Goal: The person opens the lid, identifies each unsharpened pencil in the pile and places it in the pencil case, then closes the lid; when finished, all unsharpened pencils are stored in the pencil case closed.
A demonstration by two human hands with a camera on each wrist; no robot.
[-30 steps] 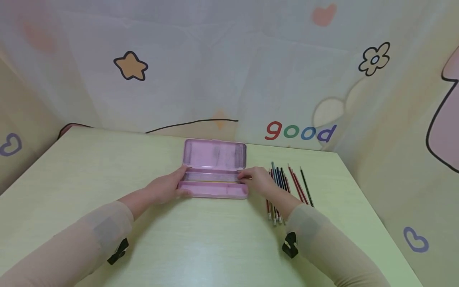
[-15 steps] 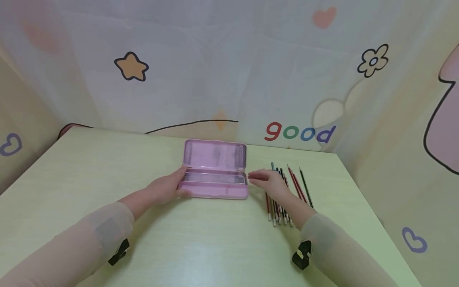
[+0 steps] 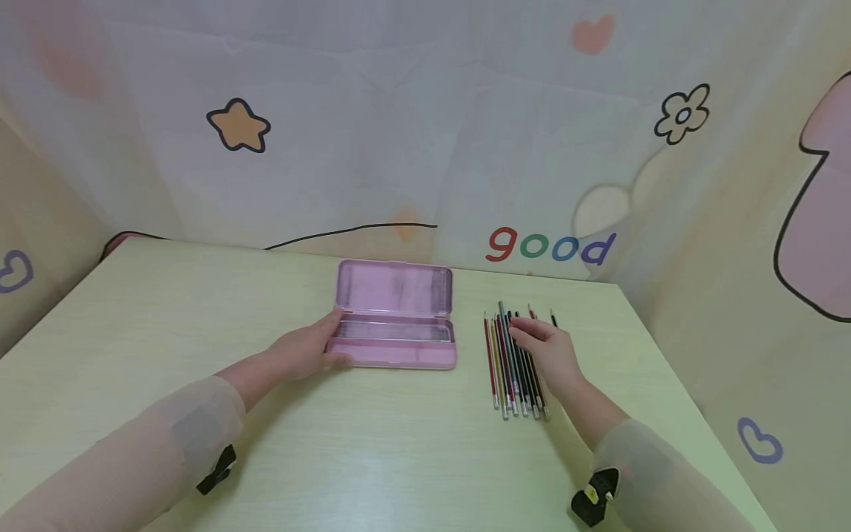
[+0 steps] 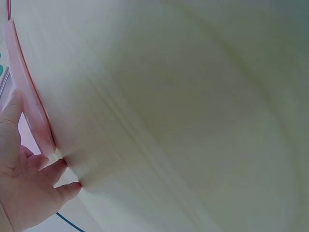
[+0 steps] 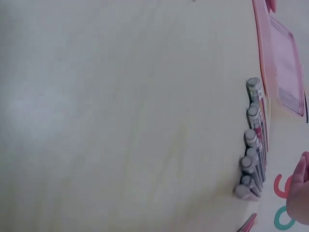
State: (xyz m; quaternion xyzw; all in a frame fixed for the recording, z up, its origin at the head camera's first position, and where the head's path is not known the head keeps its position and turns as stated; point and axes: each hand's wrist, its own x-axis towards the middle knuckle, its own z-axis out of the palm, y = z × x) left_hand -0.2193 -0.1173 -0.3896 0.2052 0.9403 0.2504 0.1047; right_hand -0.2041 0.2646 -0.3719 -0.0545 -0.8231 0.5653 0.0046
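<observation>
A pink pencil case (image 3: 382, 355) lies with its lid (image 3: 392, 288) raised towards the back wall. My left hand (image 3: 302, 352) holds its left end, thumb along the near side. In the left wrist view, the thumb (image 4: 14, 104) lies against the pink case wall (image 4: 29, 89), with other fingers around the case's end. My right hand (image 3: 550, 358) hovers over the right side of a row of pencils (image 3: 504, 369), fingers slightly bent and nothing visible between them. The eraser ends (image 5: 251, 140) of several pencils face the right wrist camera. The hand partly hides the rightmost pencils.
The pale wooden table (image 3: 319, 458) stretches in front of the case and to its left. A printed cloth wall (image 3: 372, 148) stands behind the table and continues along both sides. Black wrist devices (image 3: 595, 496) sit on both sleeves.
My right hand has withdrawn from the case, where it was setting down a yellowish pencil, and moved right over the pencils. The left hand stays on the case.
</observation>
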